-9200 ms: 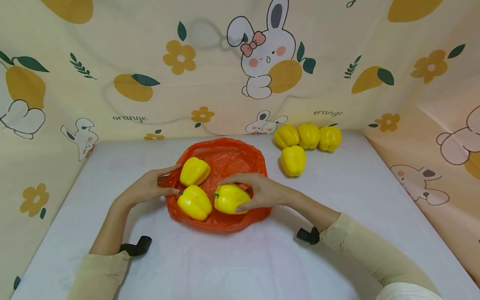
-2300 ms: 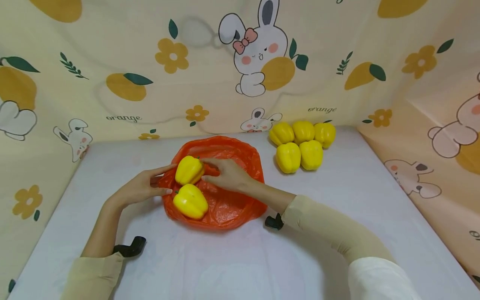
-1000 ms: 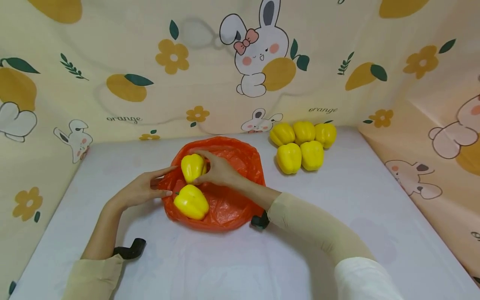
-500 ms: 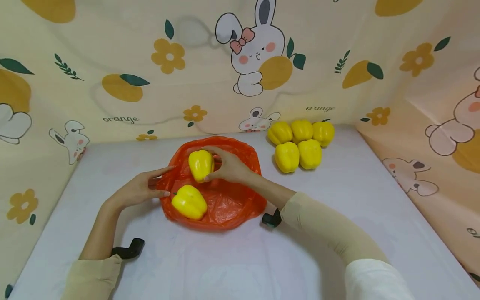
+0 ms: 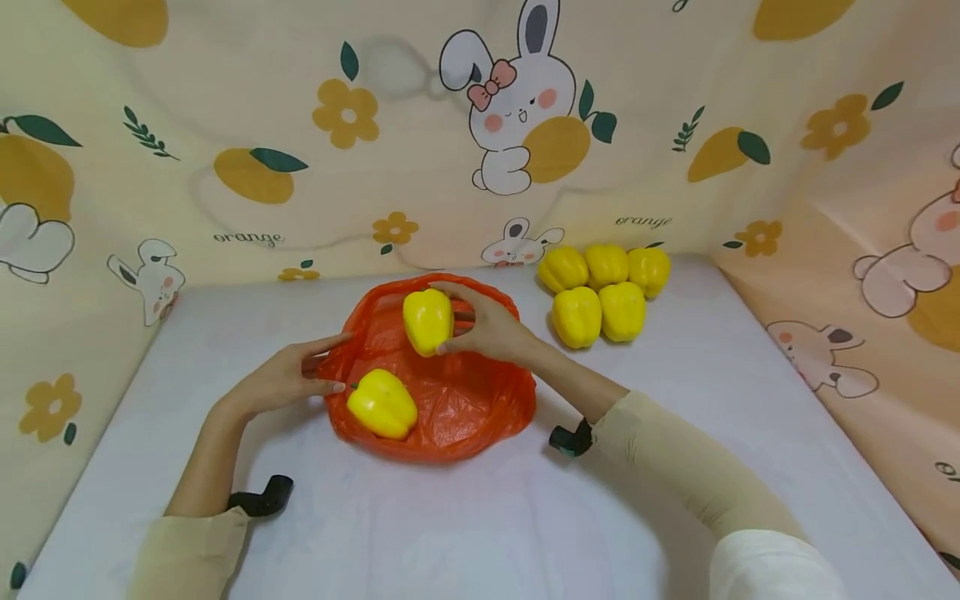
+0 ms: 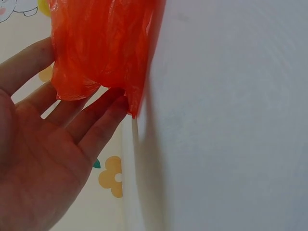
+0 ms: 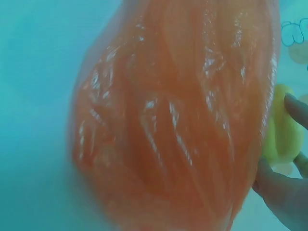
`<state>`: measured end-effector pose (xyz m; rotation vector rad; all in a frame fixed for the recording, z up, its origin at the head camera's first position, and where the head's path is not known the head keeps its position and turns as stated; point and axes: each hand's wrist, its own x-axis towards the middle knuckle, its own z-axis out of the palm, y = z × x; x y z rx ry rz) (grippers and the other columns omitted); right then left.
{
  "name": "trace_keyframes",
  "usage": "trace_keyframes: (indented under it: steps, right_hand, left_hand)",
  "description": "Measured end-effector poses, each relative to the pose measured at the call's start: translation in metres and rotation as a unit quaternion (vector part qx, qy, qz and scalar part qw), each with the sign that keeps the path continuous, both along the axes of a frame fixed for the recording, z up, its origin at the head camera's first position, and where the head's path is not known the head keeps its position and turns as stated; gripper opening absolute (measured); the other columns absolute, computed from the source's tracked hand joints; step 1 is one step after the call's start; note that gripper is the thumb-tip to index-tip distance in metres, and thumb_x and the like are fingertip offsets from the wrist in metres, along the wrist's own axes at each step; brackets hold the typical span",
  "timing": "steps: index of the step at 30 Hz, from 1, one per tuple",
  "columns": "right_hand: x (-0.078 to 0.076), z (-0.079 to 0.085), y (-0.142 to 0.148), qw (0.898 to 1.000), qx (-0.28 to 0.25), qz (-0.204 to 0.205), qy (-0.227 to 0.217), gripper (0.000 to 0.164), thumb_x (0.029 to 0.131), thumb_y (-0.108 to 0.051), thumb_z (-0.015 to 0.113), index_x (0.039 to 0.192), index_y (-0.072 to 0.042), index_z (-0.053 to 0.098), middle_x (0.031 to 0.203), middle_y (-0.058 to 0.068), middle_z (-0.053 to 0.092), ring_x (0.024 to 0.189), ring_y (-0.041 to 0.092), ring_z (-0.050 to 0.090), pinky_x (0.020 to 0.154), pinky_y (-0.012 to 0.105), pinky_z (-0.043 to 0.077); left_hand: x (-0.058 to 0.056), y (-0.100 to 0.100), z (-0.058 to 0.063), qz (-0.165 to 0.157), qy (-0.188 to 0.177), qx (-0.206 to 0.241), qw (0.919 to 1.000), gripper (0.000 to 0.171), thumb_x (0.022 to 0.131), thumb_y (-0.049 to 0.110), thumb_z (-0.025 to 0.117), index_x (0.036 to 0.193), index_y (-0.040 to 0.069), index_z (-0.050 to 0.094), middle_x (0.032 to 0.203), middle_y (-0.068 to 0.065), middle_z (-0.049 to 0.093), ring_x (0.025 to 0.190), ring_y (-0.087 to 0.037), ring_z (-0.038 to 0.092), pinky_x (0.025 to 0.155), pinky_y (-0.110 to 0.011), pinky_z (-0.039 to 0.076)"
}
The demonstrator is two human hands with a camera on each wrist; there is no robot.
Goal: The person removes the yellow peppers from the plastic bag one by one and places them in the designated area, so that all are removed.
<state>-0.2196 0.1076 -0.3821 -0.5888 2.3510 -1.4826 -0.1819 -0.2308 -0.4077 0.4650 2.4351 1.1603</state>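
Observation:
A yellow bell pepper (image 5: 428,322) with a short green stem is in my right hand (image 5: 491,327), fingers and thumb gripping its right side, over the back half of a red plastic bag (image 5: 450,417). In the right wrist view the bag (image 7: 159,125) hides part of that pepper (image 7: 285,132). Another yellow pepper (image 5: 382,404) lies inside the bag at front left. My left hand (image 5: 281,379) rests against the bag's left side. In the left wrist view its fingers (image 6: 94,120) look fairly straight and spread, touching the bag's crumpled edge (image 6: 101,53), some fingertips partly hidden.
Several yellow peppers (image 5: 600,287) stand grouped in two rows at the back right of the white table (image 5: 465,525). A printed cloth (image 5: 420,183) with rabbits and fruit encloses the back and sides. Dark wrist cameras (image 5: 262,497) sit on both forearms.
My right hand has taken hold of the rear pepper in the bag and moved it rightward and back. Earlier, another pepper went from the bag to the right group. The left hand stays put.

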Motion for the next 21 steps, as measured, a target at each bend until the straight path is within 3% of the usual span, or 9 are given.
trace_keyframes:
  steps: [13,21]
  right_hand:
    - [0.001,0.007,0.045,1.000,-0.004,-0.014,-0.005,0.088,0.081,-0.015,0.083,0.153,-0.036,0.036,0.156,-0.002,0.035,0.135,0.034,0.044,0.103,0.046,0.047]
    - [0.000,0.014,0.072,1.000,0.013,-0.026,-0.006,0.090,0.083,-0.016,0.082,0.154,-0.038,0.032,0.161,-0.008,0.025,0.139,0.036,0.040,0.104,0.044,0.046]
  left_hand:
    - [-0.001,0.001,-0.004,-0.002,0.007,0.005,1.0000,0.076,0.088,0.029,0.077,0.153,0.018,0.040,0.149,-0.016,0.046,0.122,-0.035,0.054,0.097,-0.049,0.051]
    - [-0.002,0.004,0.001,0.004,-0.006,-0.002,1.0000,0.077,0.088,0.032,0.076,0.154,0.019,0.039,0.152,-0.016,0.043,0.130,-0.038,0.049,0.101,-0.054,0.047]
